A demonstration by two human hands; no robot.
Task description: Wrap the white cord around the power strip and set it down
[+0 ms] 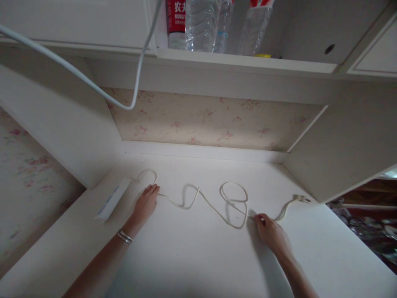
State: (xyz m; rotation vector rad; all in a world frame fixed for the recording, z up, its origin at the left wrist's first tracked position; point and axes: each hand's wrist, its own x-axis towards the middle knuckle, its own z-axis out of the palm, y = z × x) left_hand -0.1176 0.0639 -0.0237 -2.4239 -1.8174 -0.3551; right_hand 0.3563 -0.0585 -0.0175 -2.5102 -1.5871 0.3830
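A long white power cord (214, 208) lies in loose bends and a loop across the white desktop. My left hand (147, 203), with a silver bracelet at the wrist, is closed on the cord close to the power strip. That white power strip (114, 200) rests tilted at the left, its upper end joined to the cord. On the other side, my right hand (270, 232) pinches the cord between thumb and fingers, just right of the loop. Beyond this hand the cord runs to a plug (301, 198) lying near the right panel.
White side panels (338, 140) and a floral-papered back wall (198, 120) enclose the desktop (192, 256). Overhead, a shelf (248, 62) holds clear plastic bottles (201, 25). A bent pale cable or rod (93, 85) hangs across the upper left.
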